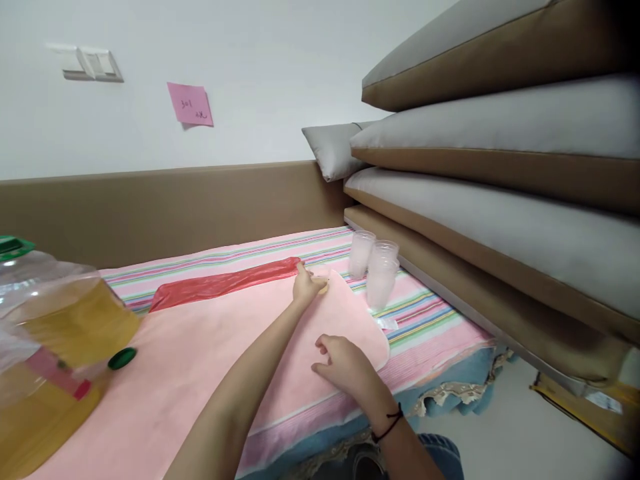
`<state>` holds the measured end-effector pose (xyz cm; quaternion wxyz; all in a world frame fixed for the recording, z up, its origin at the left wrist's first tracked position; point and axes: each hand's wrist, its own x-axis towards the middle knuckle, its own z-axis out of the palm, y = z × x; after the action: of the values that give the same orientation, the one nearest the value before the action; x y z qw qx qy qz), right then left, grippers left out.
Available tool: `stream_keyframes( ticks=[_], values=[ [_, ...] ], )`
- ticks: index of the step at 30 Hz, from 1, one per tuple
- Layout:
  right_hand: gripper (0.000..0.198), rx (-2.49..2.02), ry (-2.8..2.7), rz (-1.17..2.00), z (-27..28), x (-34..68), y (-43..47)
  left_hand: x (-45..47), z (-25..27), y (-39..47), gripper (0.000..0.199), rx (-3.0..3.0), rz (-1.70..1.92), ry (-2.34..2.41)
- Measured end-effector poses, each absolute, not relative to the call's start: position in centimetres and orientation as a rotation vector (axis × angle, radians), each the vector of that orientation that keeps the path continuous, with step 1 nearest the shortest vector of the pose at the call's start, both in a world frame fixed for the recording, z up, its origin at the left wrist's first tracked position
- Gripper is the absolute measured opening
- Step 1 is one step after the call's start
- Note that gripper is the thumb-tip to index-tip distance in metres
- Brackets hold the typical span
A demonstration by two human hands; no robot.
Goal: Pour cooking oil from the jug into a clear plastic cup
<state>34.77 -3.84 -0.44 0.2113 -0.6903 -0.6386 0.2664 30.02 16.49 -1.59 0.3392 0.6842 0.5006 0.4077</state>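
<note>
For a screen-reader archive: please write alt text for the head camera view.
Two bare hands rest on a pink cloth: the left hand at its far corner, the right hand flat nearer the edge. Plastic cups stand beyond; an oil jug sits left.
</note>
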Motion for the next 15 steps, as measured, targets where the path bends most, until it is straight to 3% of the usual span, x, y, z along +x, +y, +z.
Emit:
stream_keyframes(
  ticks=[15],
  values=[
    [0.047, -1.992, -1.737, 0.842, 1.0, 34.2, -3.7, 34.6, -2.9, 22.8, 0.091, 1.737, 1.075, 1.3]
  ],
)
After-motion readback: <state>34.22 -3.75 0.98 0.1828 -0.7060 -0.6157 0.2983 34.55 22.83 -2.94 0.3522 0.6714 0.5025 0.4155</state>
